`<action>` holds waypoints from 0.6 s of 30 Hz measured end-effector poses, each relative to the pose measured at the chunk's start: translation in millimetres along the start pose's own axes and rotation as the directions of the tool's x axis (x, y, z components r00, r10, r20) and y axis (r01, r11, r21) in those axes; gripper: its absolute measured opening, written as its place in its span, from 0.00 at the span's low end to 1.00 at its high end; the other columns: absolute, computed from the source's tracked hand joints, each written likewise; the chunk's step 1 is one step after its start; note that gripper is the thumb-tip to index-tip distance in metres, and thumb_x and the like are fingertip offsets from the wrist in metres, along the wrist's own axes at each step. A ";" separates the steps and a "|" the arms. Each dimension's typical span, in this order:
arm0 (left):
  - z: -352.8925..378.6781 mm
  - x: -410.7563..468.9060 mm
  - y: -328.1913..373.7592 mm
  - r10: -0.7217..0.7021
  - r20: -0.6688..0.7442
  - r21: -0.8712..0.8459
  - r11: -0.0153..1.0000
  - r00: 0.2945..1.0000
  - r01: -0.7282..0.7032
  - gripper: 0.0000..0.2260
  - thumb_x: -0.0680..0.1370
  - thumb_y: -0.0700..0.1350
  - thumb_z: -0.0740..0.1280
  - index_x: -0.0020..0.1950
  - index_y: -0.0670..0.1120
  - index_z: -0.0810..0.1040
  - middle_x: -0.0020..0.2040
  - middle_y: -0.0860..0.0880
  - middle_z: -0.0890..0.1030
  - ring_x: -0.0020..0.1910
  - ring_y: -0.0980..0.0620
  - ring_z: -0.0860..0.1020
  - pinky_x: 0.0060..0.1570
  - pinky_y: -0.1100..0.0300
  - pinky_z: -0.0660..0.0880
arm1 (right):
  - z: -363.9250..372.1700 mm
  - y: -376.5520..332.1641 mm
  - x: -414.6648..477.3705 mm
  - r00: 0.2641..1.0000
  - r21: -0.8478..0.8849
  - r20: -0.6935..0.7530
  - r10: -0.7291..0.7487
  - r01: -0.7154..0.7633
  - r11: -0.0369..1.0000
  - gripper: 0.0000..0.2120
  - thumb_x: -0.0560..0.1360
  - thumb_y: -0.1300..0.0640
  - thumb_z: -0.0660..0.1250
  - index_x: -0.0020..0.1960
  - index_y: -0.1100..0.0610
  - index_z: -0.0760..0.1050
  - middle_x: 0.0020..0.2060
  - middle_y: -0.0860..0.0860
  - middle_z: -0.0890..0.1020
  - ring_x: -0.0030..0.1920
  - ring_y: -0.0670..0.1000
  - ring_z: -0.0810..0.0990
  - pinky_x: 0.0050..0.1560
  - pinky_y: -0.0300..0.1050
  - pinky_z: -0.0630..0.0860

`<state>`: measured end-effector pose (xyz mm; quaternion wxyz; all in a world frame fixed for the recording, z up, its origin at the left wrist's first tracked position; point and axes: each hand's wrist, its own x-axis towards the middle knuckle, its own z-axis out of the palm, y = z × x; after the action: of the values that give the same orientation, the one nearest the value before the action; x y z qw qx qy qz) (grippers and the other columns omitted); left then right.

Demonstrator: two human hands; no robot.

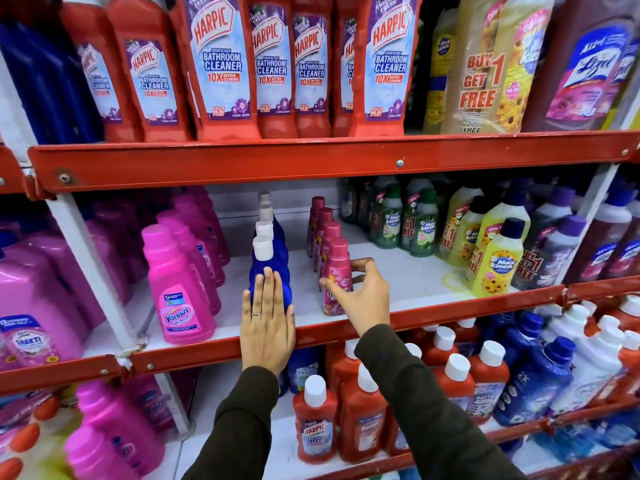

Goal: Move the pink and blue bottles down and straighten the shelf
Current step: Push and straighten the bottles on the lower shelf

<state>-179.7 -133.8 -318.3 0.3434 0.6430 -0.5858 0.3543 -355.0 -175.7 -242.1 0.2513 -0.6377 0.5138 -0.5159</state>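
Dark olive-brown long sleeves (239, 424); thin ring (256, 314) on the left hand (267, 336).

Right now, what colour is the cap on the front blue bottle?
White. The cap on the front blue bottle shows best in the head view.

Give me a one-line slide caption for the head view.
Left hand flat against the front blue bottle, right hand cupping the front pink bottle on the middle shelf.

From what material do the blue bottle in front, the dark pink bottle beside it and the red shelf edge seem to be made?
The blue bottle looks like glossy translucent plastic, since light glows through it, and its white cap looks opaque and matte. The dark pink bottle seems plastic with a satin sheen. The red shelf edge is probably painted metal: it shows screws and chipped paint.
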 end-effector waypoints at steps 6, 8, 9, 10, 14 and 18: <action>0.7 -0.1 -0.4 0.003 0.015 0.013 1.000 1.000 -0.003 0.32 0.83 0.48 0.51 0.83 0.40 0.42 0.84 0.44 0.38 0.83 0.48 0.40 0.82 0.50 0.38 | 0.2 3.4 2.7 1.000 0.000 0.019 -0.003 0.003 1.000 0.30 0.65 0.41 0.78 0.60 0.52 0.72 0.56 0.50 0.82 0.51 0.47 0.79 0.52 0.37 0.74; 0.8 -0.7 -0.8 0.007 0.025 0.029 1.000 1.000 -0.008 0.32 0.83 0.49 0.51 0.83 0.40 0.42 0.84 0.44 0.38 0.83 0.47 0.40 0.82 0.50 0.38 | 0.8 4.5 2.4 1.000 0.008 0.026 -0.010 0.010 1.000 0.29 0.65 0.42 0.79 0.59 0.52 0.71 0.56 0.50 0.82 0.51 0.47 0.79 0.51 0.37 0.74; 0.5 -0.7 -0.3 0.010 0.033 0.040 0.999 0.999 -0.011 0.32 0.83 0.49 0.51 0.83 0.40 0.42 0.84 0.44 0.38 0.83 0.47 0.40 0.82 0.50 0.38 | 0.7 4.5 1.9 1.000 0.015 0.028 -0.013 0.013 1.000 0.29 0.66 0.42 0.79 0.59 0.52 0.71 0.56 0.50 0.81 0.51 0.47 0.79 0.51 0.36 0.74; -0.3 -0.1 0.1 0.011 0.041 0.048 0.999 0.999 -0.013 0.32 0.83 0.49 0.51 0.83 0.40 0.42 0.84 0.44 0.38 0.83 0.47 0.40 0.82 0.50 0.38 | 1.0 5.2 1.8 0.999 0.017 0.034 -0.015 0.015 1.000 0.29 0.66 0.42 0.79 0.59 0.52 0.70 0.56 0.50 0.81 0.52 0.48 0.79 0.51 0.36 0.74; -5.4 0.5 1.7 0.008 0.099 0.057 0.998 0.995 -0.013 0.32 0.83 0.50 0.51 0.83 0.40 0.42 0.84 0.43 0.38 0.83 0.47 0.40 0.81 0.50 0.38 | -1.5 7.5 -1.8 0.996 0.074 0.093 -0.015 0.009 0.997 0.34 0.67 0.43 0.78 0.66 0.54 0.67 0.61 0.50 0.74 0.61 0.49 0.75 0.51 0.23 0.70; -18.9 -4.6 13.2 0.077 0.205 -0.152 0.987 0.976 -0.046 0.34 0.83 0.52 0.53 0.84 0.43 0.42 0.84 0.45 0.40 0.84 0.48 0.42 0.82 0.53 0.38 | -5.7 13.7 -6.5 0.971 0.354 0.216 0.099 -0.172 0.919 0.33 0.77 0.39 0.64 0.77 0.52 0.60 0.74 0.49 0.66 0.73 0.49 0.67 0.73 0.47 0.66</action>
<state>-194.2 -116.3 -312.2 0.3145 0.6314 -0.6629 0.2511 -365.3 -173.3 -254.3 0.4512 -0.5889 0.4234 -0.5200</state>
